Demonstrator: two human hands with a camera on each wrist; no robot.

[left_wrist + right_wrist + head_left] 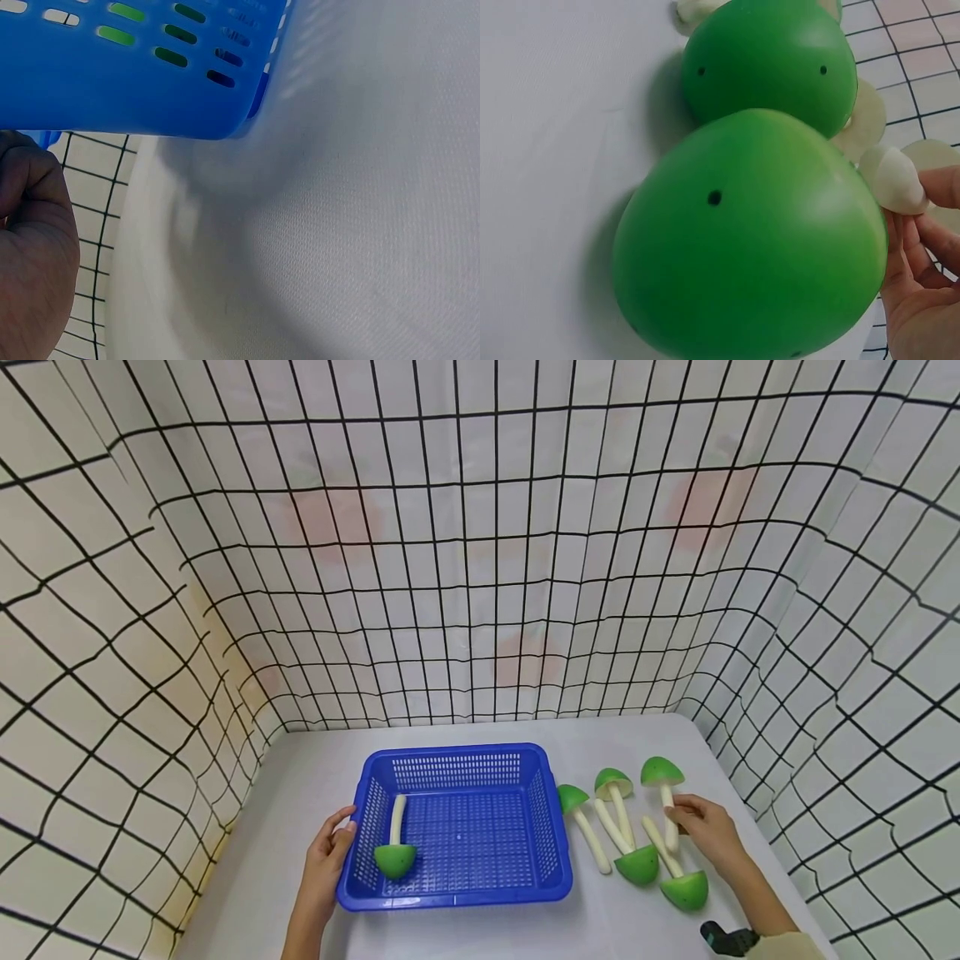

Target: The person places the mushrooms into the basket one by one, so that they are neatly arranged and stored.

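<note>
A blue plastic basket [453,902] with slotted walls stands on the white table. My left hand [328,852] grips its left rim, thumb on the near side of that edge. Inside the basket, toward the left, lies one toy mushroom [395,862] with a green cap and white stem. My right hand [711,833] pinches the white stem of another green-capped mushroom [662,771], its cap pointing away from me. In the right wrist view the stem end [892,180] shows between thumb and fingers, behind two large green caps.
Between basket and right hand lie several more mushrooms: one beside the basket wall [573,797], one with its cap at the back [613,783], two with caps toward me, a left one [637,866] and a right one [686,891]. Black-gridded white walls [480,568] enclose the table.
</note>
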